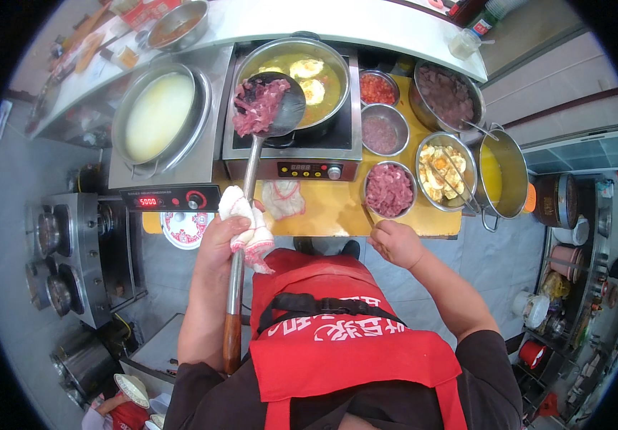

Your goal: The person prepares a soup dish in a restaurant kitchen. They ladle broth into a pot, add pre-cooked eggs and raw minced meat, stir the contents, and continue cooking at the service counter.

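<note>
My left hand (226,234) grips the metal handle of a long ladle (253,156), with a white, pink-edged cloth (247,226) wrapped at the grip. Raw sliced meat (260,105) fills much of the dark ladle bowl, which hangs over the near left rim of a steel pot (342,102). Inside that pot, fried eggs (306,68) float in yellowish broth. My right hand (397,244) is closed around a thin brown utensil (369,216) at the table's front edge. Its tip lies beside a steel bowl of raw meat (390,190); the fingers hide its other end.
A pan of pale liquid (159,118) stands left of the induction cooker (287,167). On the right are bowls of chopped red pieces (377,88), minced meat (380,135) and fried eggs (446,166), plus a tall pot (512,177). Another person's arm (111,404) shows at lower left.
</note>
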Motion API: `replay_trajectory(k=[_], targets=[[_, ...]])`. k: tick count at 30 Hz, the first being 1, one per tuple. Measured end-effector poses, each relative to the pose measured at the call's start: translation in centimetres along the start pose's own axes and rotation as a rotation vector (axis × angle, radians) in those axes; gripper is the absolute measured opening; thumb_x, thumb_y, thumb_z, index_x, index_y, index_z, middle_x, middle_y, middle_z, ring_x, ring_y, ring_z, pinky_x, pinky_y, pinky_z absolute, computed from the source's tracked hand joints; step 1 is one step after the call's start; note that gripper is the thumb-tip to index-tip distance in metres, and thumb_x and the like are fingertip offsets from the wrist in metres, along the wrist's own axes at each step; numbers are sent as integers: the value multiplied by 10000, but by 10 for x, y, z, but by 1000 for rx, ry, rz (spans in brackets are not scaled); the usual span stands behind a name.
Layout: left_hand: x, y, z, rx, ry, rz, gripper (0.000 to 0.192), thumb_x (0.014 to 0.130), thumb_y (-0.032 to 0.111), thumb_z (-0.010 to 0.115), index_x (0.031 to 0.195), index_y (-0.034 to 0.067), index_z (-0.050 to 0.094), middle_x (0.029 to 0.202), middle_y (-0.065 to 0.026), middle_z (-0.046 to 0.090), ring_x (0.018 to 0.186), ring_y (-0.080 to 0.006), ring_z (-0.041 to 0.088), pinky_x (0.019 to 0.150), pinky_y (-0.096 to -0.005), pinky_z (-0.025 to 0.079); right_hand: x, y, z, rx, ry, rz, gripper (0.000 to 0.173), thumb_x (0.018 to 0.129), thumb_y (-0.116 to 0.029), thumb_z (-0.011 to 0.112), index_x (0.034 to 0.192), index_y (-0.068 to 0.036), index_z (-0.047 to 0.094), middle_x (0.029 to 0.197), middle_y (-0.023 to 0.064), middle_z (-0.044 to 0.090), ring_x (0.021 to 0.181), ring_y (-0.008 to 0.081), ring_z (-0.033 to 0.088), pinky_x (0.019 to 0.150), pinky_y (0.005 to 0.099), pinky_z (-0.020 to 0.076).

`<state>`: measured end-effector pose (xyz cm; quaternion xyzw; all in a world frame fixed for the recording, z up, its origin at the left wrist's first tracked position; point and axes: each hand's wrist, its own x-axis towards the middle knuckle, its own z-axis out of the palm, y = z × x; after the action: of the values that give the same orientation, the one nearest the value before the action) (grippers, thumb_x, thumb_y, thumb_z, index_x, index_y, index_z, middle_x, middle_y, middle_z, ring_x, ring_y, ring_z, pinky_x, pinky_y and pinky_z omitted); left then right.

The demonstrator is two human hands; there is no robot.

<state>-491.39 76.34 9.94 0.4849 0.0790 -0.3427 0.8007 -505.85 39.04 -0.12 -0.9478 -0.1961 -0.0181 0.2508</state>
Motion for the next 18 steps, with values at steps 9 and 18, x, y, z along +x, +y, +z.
replay_trajectory(k=[9,18], targets=[[-7,-10,3,-3,87,9,492,856,172,677,1278,-54,562,954,-109,663,720,-185,684,605,-296,570,-25,-39,-59,69,237,115,202,843,-149,774,1005,-81,676,944,97,667,776,310,680,643,402,564],[-3,-8,9,-4,3,11,470,854,165,671,1261,-49,576,905,-111,662,704,-177,673,612,-297,568,-13,-36,-39,-42,58,68,199,837,-153,765,1016,-111,689,975,90,689,763,292,688,628,403,560]])
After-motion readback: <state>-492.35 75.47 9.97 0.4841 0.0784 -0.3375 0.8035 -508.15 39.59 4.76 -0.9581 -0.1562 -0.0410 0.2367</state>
